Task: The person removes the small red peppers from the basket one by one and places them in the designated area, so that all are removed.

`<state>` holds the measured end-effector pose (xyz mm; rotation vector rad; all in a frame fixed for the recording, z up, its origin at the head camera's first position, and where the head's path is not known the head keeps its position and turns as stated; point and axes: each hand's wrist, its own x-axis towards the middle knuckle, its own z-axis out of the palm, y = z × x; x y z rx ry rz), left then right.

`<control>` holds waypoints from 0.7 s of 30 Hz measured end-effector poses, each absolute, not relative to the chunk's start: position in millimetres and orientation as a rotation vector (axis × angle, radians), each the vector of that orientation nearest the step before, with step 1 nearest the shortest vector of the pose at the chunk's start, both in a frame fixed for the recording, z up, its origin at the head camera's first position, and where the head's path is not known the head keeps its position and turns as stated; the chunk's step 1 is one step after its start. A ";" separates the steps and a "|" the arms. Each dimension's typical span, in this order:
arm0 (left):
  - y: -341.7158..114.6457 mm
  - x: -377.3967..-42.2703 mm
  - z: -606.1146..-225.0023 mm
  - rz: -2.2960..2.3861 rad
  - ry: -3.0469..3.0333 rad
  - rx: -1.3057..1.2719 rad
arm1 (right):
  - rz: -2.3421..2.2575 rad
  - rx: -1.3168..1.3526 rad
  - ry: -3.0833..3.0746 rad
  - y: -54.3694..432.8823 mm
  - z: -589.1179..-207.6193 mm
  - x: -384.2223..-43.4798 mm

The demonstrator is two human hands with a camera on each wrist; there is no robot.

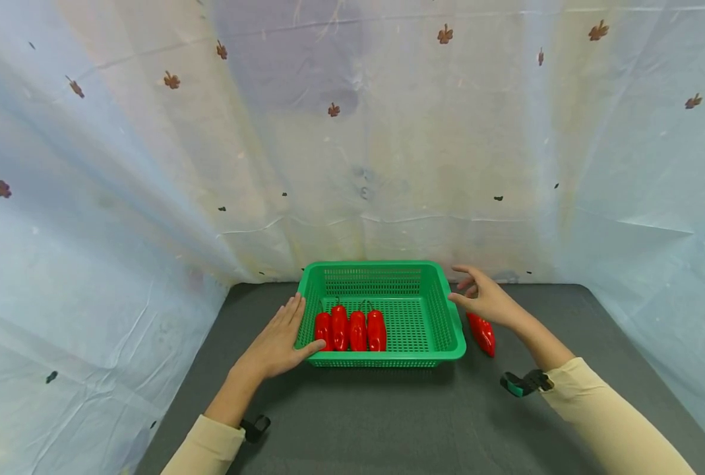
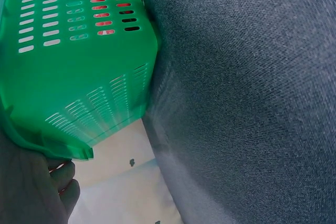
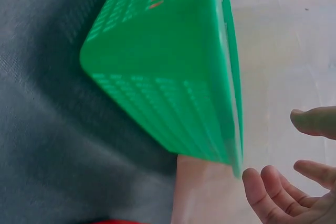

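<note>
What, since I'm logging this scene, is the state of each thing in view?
Green basket: upright, partly filled
Four red peppers: lying side by side in the basket
Loose red pepper: lying outside the basket
Left hand: against the basket, fingers straight
Right hand: holding nothing, thumb and fingers apart
Backdrop sheet: hanging, creased

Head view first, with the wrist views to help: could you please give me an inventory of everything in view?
Basket: one, green, on the table
Peppers in the basket: four, red, side by side toward its left
Loose pepper: one, red, on the table, right of the basket
Table: one, dark grey, under the basket
Sheeting: number of pieces unclear, whitish with brown leaf shapes, behind and beside the table
Wrist straps: two, mostly black, one by each wrist
Sleeves: two, beige, on the forearms
Left hand: one, bare, at the basket's left rim
Right hand: one, bare, near its right rim
</note>
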<state>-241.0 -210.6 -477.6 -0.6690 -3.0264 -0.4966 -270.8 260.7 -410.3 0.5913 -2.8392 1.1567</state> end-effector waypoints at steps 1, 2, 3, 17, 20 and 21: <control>-210.6 -240.9 -477.5 -0.499 -3.027 -0.668 | 1.159 0.604 -2.834 258.8 -410.3 -271.3; -210.8 -240.7 -477.5 -0.500 -3.027 -0.668 | 1.162 0.614 -2.829 256.5 -410.3 -271.9; -210.9 -240.6 -477.4 -0.500 -3.029 -0.667 | 1.166 0.626 -2.825 254.3 -410.5 -272.6; -211.5 -239.9 -475.1 -0.499 -3.030 -0.659 | 1.201 0.691 -2.847 214.6 -417.6 -282.5; -211.6 -240.2 -477.1 -0.489 -3.027 -0.665 | 1.217 0.702 -2.866 204.8 -419.1 -283.3; -211.8 -240.3 -477.6 -0.488 -3.025 -0.664 | 1.232 0.708 -2.868 201.2 -418.9 -283.3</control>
